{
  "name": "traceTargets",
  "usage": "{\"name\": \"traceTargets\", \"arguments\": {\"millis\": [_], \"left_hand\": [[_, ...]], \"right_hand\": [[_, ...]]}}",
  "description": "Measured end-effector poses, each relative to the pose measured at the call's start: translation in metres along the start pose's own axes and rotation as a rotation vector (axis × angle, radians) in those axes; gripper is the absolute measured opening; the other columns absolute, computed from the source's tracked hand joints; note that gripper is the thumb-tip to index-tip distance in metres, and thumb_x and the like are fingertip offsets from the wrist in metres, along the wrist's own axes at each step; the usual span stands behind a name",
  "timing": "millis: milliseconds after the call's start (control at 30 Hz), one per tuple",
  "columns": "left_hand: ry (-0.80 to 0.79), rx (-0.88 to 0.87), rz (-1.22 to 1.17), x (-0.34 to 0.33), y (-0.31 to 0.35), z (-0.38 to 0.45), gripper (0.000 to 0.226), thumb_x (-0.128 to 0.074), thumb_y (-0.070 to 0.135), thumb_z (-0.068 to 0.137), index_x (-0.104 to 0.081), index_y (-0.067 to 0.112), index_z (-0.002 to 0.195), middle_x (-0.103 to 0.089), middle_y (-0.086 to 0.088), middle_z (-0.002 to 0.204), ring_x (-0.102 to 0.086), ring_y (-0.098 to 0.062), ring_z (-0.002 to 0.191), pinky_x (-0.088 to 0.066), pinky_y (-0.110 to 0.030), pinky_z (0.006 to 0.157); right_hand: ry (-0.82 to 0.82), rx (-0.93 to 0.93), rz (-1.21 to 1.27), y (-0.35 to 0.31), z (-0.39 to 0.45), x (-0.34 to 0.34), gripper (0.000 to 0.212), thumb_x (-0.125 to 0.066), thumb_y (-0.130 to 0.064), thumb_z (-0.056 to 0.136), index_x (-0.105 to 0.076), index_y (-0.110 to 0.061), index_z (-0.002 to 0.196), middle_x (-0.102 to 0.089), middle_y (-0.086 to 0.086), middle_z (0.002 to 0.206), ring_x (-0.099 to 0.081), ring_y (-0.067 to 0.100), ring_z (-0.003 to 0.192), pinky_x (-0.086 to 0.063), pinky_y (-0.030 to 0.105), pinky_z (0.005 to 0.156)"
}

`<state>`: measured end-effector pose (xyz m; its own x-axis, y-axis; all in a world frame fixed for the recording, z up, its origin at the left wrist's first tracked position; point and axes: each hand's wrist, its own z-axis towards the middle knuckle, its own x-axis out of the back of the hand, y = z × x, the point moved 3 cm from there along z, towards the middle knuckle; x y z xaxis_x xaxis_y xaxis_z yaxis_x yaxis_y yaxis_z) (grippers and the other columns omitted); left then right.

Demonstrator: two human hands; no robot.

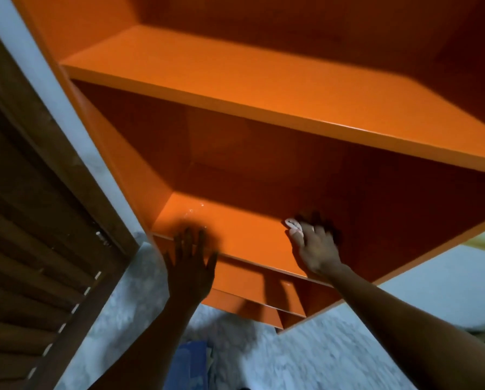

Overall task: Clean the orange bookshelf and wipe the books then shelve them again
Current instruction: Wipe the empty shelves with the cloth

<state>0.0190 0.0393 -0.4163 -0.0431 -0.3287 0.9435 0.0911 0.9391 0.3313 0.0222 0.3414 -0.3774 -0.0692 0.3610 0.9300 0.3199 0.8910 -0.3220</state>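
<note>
On the orange bookshelf (pixel 235 235), right hand (pixel 317 249) presses a cloth (pixel 293 224).

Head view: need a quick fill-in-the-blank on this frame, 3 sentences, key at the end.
1. The right hand presses a small white cloth on a shelf of the bookshelf, whose colour is ____.
2. The left hand rests with fingers spread on the shelf's front ____.
3. The number of books on the visible shelves is ____.

Missing words: orange; edge; zero
</note>
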Motion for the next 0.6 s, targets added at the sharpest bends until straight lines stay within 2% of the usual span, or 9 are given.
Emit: {"name": "traceTargets", "arguments": {"millis": [67, 133, 200, 300, 333, 400, 500, 533, 600], "left_hand": [[0.015, 0.007, -0.01, 0.001, 0.001, 0.001, 0.071, -0.021, 0.062, 0.099, -0.037, 0.021, 0.154, -0.035, -0.014, 0.159, -0.034, -0.042, 0.145, -0.03, -0.067, 0.109], [0.023, 0.009, -0.029, 0.001, 0.0, 0.001, 0.069, -0.029, 0.06, 0.097, -0.041, 0.022, 0.152, -0.039, -0.014, 0.157, -0.037, -0.041, 0.143, -0.032, -0.067, 0.107], [0.022, -0.003, -0.022, 0.002, -0.002, 0.001, 0.069, -0.033, 0.059, 0.094, -0.041, 0.023, 0.152, -0.036, -0.013, 0.159, -0.035, -0.038, 0.145, -0.03, -0.066, 0.109], [-0.001, 0.017, -0.036, 0.004, -0.013, 0.003, 0.071, -0.029, 0.06, 0.093, -0.039, 0.024, 0.153, -0.03, -0.011, 0.162, -0.029, -0.036, 0.149, -0.025, -0.065, 0.112], [-0.01, 0.023, -0.046, 0.005, -0.018, 0.003, 0.07, -0.027, 0.06, 0.093, -0.04, 0.023, 0.152, -0.03, -0.012, 0.162, -0.029, -0.036, 0.149, -0.026, -0.066, 0.112], [-0.008, 0.021, -0.075, 0.008, -0.032, 0.0, 0.07, -0.023, 0.059, 0.096, -0.04, 0.021, 0.152, -0.031, -0.014, 0.161, -0.029, -0.038, 0.148, -0.028, -0.067, 0.11], [0.042, 0.036, -0.201, 0.018, -0.059, -0.01, 0.075, -0.009, 0.063, 0.098, -0.027, 0.02, 0.157, -0.022, -0.013, 0.164, -0.017, -0.031, 0.153, -0.023, -0.065, 0.116], [0.08, 0.038, -0.235, 0.023, -0.068, -0.013, 0.072, -0.012, 0.06, 0.099, -0.025, 0.019, 0.158, -0.021, -0.013, 0.164, -0.015, -0.03, 0.152, -0.024, -0.065, 0.116], [0.141, 0.023, -0.261, 0.033, -0.085, -0.019, 0.067, -0.022, 0.053, 0.101, -0.022, 0.017, 0.158, -0.021, -0.014, 0.163, -0.017, -0.031, 0.152, -0.027, -0.064, 0.116]], "right_hand": [[0.062, 0.027, -0.167, -0.015, 0.001, -0.01, 0.058, -0.017, -0.06, 0.1, -0.039, -0.035, 0.147, -0.043, 0.017, 0.145, -0.04, 0.04, 0.126, -0.03, 0.049, 0.105], [0.105, 0.116, -0.22, -0.036, -0.002, -0.02, 0.069, -0.011, -0.065, 0.093, -0.044, -0.036, 0.146, -0.048, 0.016, 0.14, -0.042, 0.04, 0.121, -0.031, 0.05, 0.101], [0.123, 0.223, -0.208, -0.059, -0.005, -0.033, 0.07, -0.015, -0.066, 0.091, -0.047, -0.034, 0.146, -0.048, 0.016, 0.143, -0.041, 0.041, 0.124, -0.031, 0.051, 0.103], [0.054, 0.343, -0.179, -0.098, -0.022, -0.054, 0.062, -0.021, -0.062, 0.096, -0.038, -0.036, 0.15, -0.031, 0.013, 0.159, -0.028, 0.042, 0.14, -0.023, 0.055, 0.111], [0.045, 0.399, -0.182, -0.109, -0.03, -0.062, 0.056, -0.026, -0.057, 0.099, -0.034, -0.038, 0.152, -0.026, 0.01, 0.162, -0.025, 0.041, 0.142, -0.023, 0.056, 0.111], [0.045, 0.555, -0.182, -0.128, -0.043, -0.077, 0.05, -0.042, -0.037, 0.101, -0.034, -0.041, 0.15, -0.029, 0.008, 0.16, -0.031, 0.038, 0.135, -0.031, 0.054, 0.103], [0.048, 0.773, -0.069, -0.154, -0.056, -0.087, 0.067, -0.055, 0.0, 0.085, -0.051, -0.039, 0.139, -0.048, 0.006, 0.144, -0.045, 0.031, 0.112, -0.035, 0.042, 0.082], [0.048, 0.822, 0.01, -0.163, -0.06, -0.085, 0.07, -0.056, 0.006, 0.083, -0.053, -0.039, 0.137, -0.052, 0.005, 0.139, -0.046, 0.028, 0.108, -0.033, 0.038, 0.08], [0.082, 0.857, 0.173, -0.178, -0.06, -0.073, 0.066, -0.052, 0.005, 0.088, -0.051, -0.038, 0.138, -0.054, 0.006, 0.132, -0.044, 0.023, 0.107, -0.032, 0.033, 0.082]]}}
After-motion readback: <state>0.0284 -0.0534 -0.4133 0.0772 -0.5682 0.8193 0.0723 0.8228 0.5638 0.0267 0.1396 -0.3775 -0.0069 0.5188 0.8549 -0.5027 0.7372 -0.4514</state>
